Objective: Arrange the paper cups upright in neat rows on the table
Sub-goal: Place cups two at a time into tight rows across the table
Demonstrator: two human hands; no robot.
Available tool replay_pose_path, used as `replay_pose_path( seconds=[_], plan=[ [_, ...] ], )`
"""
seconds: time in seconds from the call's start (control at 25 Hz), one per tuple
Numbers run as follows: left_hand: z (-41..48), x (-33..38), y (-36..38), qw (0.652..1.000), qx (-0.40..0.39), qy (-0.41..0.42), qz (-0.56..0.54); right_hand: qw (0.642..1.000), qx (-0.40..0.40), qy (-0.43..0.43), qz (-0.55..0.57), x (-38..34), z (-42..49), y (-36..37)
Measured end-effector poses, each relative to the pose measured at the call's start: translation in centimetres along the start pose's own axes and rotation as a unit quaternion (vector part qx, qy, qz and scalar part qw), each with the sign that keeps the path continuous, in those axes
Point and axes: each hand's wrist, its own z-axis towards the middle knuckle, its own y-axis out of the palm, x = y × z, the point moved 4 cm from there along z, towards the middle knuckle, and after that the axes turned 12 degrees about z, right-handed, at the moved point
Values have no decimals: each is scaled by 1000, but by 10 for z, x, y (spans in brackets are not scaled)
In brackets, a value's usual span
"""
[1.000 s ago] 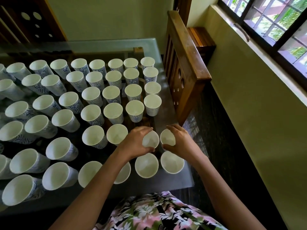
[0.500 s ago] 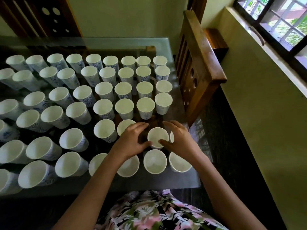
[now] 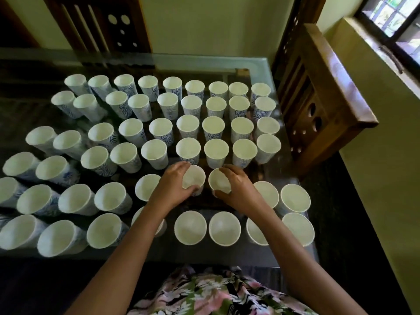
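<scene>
On the glass table (image 3: 261, 64), left hand (image 3: 172, 188) is gripping one upright paper cup (image 3: 194, 179), right hand (image 3: 239, 189) gripping the neighbouring cup (image 3: 218, 181).

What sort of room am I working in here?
Probably a home dining room: a glass-topped table with carved wooden chairs at its far and right sides, beside a wood-framed window.

I confirm a single view: head-worn wide-angle camera, facing forward and steeply down onto the table (image 3: 227, 62), near its front edge.
</scene>
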Motion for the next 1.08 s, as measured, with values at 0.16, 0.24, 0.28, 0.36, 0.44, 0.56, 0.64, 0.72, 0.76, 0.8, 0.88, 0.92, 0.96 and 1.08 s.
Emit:
replay_pose_path(
  seconds=[0.16,0.24,0.28,0.36,0.44,0.56,0.64,0.72,0.76,0.8,0.88,0.92,0.96,1.08],
  plan=[
    [8,-5,4,1000,-26,13,-8,1000,6,16,-19,-4,5,9],
    [10,-7,5,999,-37,22,-9,999,12,20,-31,-6,6,12],
    [9,-8,5,999,-42,26,-8,999,15,22,-36,-6,5,12],
    [6,-8,5,998,-52,37,-2,999,20,28,-40,-6,3,13],
    [1,-6,6,997,-61,52,-1,998,19,31,-42,-3,0,13],
    [-10,-3,10,996,-72,59,-8,999,16,34,-37,-1,-6,14],
    [-16,-2,12,995,-75,59,-9,999,13,33,-36,-1,-10,14],
    [-20,0,13,995,-75,59,-6,999,8,33,-38,-1,-13,14],
    [-21,0,13,995,-75,58,-5,999,7,33,-39,-2,-15,14],
    [-22,0,13,996,-75,56,-3,999,6,34,-40,-2,-16,13],
    [-23,1,11,996,-75,53,2,999,4,35,-38,-3,-18,13],
    [-24,2,11,996,-75,53,5,999,3,35,-37,-3,-18,12],
    [-24,2,11,996,-75,53,7,999,1,35,-37,-2,-19,12],
    [-25,3,9,996,-78,51,9,999,1,31,-35,-2,-20,12]
  ],
)
